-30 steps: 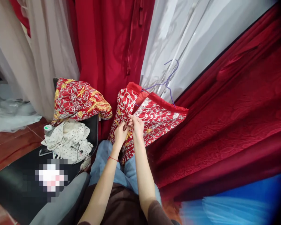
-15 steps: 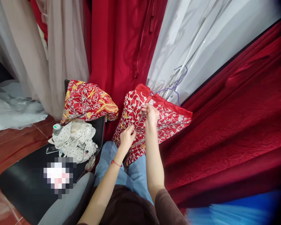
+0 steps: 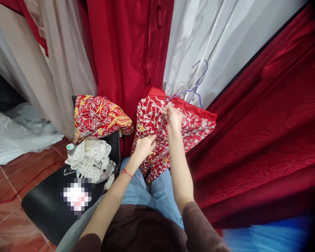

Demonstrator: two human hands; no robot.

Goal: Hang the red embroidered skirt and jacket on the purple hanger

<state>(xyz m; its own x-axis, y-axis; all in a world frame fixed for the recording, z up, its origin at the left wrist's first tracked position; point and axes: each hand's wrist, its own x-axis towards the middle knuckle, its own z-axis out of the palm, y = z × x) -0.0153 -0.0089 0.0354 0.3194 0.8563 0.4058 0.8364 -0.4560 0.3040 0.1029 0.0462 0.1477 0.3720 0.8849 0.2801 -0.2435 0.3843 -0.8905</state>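
Red and pale curtains hang behind a red tiled floor [image 3: 5, 182]. A red embroidered garment [image 3: 194, 126], on a purple wire hanger [image 3: 194, 89], drapes over the person's lap in blue jeans. The left hand [image 3: 144, 145] presses the garment's lower front, fingers closed together on the fabric. The right hand [image 3: 173, 117] is higher up, near the collar, fingers pinched together on a thin thread [image 3: 160, 128] that runs taut down to the left hand. To the left, a black chair [image 3: 47, 206] carries a second embroidered garment [image 3: 99, 117] over its back and a spotted white cloth [image 3: 90, 157] on its seat. Dark red fabric [image 3: 265, 133] spreads on the right.
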